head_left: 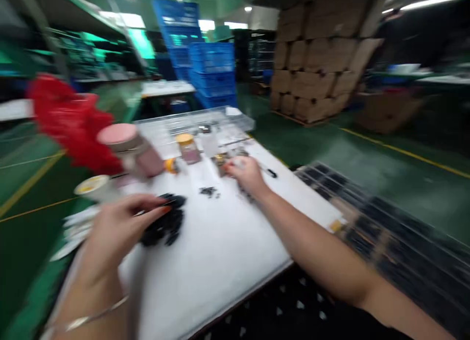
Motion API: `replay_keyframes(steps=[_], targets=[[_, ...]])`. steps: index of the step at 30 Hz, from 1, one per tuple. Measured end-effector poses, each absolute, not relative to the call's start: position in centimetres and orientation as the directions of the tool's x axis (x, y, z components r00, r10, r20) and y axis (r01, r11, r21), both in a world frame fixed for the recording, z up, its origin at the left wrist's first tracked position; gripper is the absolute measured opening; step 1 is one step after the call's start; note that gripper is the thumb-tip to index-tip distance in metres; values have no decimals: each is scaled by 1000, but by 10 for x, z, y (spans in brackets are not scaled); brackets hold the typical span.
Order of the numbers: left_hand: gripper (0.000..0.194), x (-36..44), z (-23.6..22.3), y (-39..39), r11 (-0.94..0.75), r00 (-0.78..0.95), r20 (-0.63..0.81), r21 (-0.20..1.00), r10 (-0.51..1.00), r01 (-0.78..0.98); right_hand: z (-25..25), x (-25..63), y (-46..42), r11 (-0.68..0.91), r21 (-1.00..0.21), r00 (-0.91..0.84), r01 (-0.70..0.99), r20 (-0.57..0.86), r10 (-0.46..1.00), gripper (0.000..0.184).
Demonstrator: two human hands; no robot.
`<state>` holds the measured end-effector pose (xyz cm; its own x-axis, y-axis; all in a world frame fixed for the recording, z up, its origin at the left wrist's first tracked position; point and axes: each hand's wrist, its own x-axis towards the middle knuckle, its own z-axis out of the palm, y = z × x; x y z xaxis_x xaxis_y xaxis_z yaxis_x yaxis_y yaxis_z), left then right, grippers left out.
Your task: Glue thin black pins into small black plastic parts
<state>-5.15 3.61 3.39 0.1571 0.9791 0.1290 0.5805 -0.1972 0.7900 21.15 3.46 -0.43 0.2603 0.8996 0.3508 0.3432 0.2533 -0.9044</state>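
Note:
My left hand (123, 225) is closed in a pinch at the left of the white table, a small black part (174, 201) at its fingertips. Beneath it lies a pile of black parts (172, 227). My right hand (247, 173) reaches to the far side, its fingers pinched together beside small brownish items (220, 158); whatever is between them is too blurred to name. Several tiny black pieces (209, 191) lie between the hands. A dark-tipped, pen-like tool (270, 172) rests just right of my right hand.
A jar with a pink lid (119, 134), a small yellow-lidded jar (187, 149) and a white cup (93, 187) stand on the left and back of the white table (205, 271). Behind are a clear tray (154, 127) and a red bag (69, 122). Black crates (389, 222) sit at right.

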Motion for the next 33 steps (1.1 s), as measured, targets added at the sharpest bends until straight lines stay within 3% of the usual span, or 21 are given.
replay_keyframes(steps=[3, 5, 10, 12, 15, 17, 22, 27, 30, 33], targets=[[25, -59, 22, 31, -191, 162, 134, 891, 978, 412, -10, 208, 33, 297, -922, 241, 249, 356, 903, 11], [26, -54, 12, 33, -164, 218, 88, 919, 972, 359, -12, 202, 25, 298, -907, 165, 298, 357, 920, 14], [11, -57, 2, 39, -192, 208, 69, 722, 976, 665, -10, 191, 9, 381, -800, -42, 464, 410, 911, 17], [9, -64, 2, 41, -196, 188, 84, 653, 979, 732, -10, 192, 10, 377, -794, -31, 477, 413, 910, 18], [10, -72, 3, 45, -189, 155, 111, 650, 982, 736, -11, 198, 14, 362, -790, 19, 495, 427, 904, 20], [13, -71, 5, 44, -181, 153, 106, 735, 983, 654, -12, 200, 16, 362, -782, 26, 508, 434, 901, 21], [23, -43, 4, 32, -87, 278, 23, 972, 960, 220, -12, 194, 12, 375, -837, -48, 398, 389, 920, 22], [27, -16, -5, 19, -115, 370, 95, 993, 924, 33, -9, 185, 7, 384, -893, -238, 237, 330, 914, 20], [24, -12, -7, 17, -107, 396, 92, 994, 914, 17, -9, 184, 6, 410, -873, -239, 263, 353, 905, 22], [26, -14, -6, 18, 31, 476, 7, 997, 879, -72, -8, 185, 5, 428, -871, -217, 242, 381, 899, 23]])
